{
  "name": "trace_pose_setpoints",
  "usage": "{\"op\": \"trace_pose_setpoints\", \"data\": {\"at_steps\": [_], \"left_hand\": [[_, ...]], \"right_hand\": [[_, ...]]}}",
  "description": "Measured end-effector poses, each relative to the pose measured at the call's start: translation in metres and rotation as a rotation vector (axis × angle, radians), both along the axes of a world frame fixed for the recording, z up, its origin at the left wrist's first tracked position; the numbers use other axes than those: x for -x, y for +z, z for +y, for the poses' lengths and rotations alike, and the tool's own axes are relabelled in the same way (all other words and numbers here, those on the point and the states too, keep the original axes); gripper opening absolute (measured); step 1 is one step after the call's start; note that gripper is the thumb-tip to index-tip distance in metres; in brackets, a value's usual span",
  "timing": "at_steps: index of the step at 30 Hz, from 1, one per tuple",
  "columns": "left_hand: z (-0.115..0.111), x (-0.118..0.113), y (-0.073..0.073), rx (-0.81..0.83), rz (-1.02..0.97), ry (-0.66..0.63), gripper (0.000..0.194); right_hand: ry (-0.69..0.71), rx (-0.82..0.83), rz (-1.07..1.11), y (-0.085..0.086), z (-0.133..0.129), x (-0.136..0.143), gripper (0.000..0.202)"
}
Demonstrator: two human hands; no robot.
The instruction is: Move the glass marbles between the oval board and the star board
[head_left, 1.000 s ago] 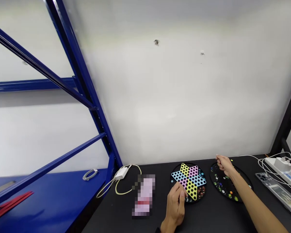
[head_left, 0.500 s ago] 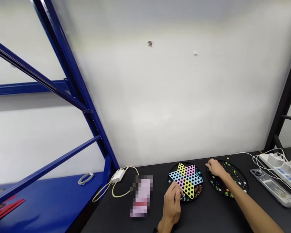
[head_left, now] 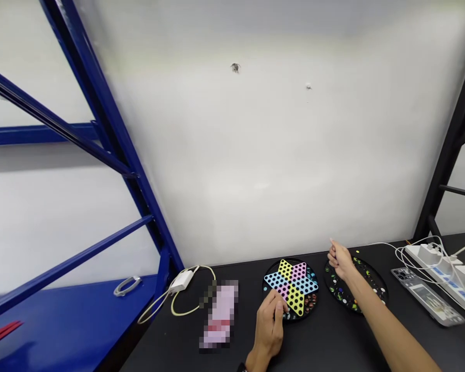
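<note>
My left hand (head_left: 268, 324) rests at the near left edge of a star-shaped Chinese checkers board (head_left: 297, 300) in yellow, pink and blue with dark holes. Its fingers are bent and closed on the board's pink corner. Under the star lies a round black tray (head_left: 314, 310) with marbles showing around it. My right hand (head_left: 340, 261) is lifted over the far left rim of a second round black tray (head_left: 366, 287), which holds many loose coloured marbles. The right fingers are curled in, with one fingertip pointing up; whatever they may hold is hidden.
A pixelated pinkish item (head_left: 222, 310) lies left of the board, beside a white adapter (head_left: 181, 280) with a pale cable. To the right are a phone-shaped packet (head_left: 428, 297) and a white power strip (head_left: 445, 274). Blue shelving (head_left: 139, 186) stands left; a white wall (head_left: 263, 155) rises behind.
My right hand has risen from the second tray, its fingers turning upward. My left hand stays at the board's corner. The whole view has shifted slightly.
</note>
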State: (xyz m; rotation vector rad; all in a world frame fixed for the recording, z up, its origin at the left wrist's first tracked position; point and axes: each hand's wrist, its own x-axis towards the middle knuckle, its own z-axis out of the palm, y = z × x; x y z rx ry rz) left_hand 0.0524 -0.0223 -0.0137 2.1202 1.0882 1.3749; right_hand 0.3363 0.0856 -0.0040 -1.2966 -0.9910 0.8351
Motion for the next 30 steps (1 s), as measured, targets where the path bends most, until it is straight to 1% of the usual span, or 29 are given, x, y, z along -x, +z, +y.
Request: {"op": "trace_pose_setpoints", "data": {"at_steps": [3, 5, 7, 10, 15, 18, 21, 26, 30], "left_hand": [[-0.001, 0.000, 0.001, 0.001, -0.014, 0.018, 0.054], [-0.001, 0.001, 0.002, 0.002, -0.025, 0.034, 0.054], [-0.002, 0.001, 0.002, -0.003, -0.030, 0.042, 0.056], [-0.002, 0.003, 0.000, -0.004, -0.021, 0.035, 0.056], [-0.003, 0.004, -0.004, -0.030, -0.016, 0.013, 0.053], [-0.004, 0.002, -0.001, -0.031, -0.015, 0.003, 0.051], [-0.004, 0.001, 0.003, -0.023, -0.009, 0.006, 0.052], [-0.005, 0.000, 0.006, -0.010, 0.009, 0.003, 0.055], [-0.004, 0.000, 0.005, -0.001, 0.021, -0.006, 0.055]], "right_hand": [[0.015, 0.000, -0.233, -0.013, 0.015, 0.049, 0.053], [0.053, -0.008, -0.414, -0.017, 0.025, 0.075, 0.052], [0.104, -0.012, -0.590, -0.020, 0.033, 0.094, 0.047], [0.178, -0.008, -0.820, -0.023, 0.040, 0.111, 0.039], [0.262, 0.011, -1.106, -0.031, 0.044, 0.119, 0.026], [0.289, 0.007, -1.215, -0.033, 0.042, 0.118, 0.026], [0.321, -0.007, -1.274, -0.031, 0.034, 0.117, 0.033], [0.390, 0.006, -1.293, -0.027, 0.012, 0.114, 0.043], [0.531, 0.078, -1.286, -0.029, -0.002, 0.107, 0.065]]}}
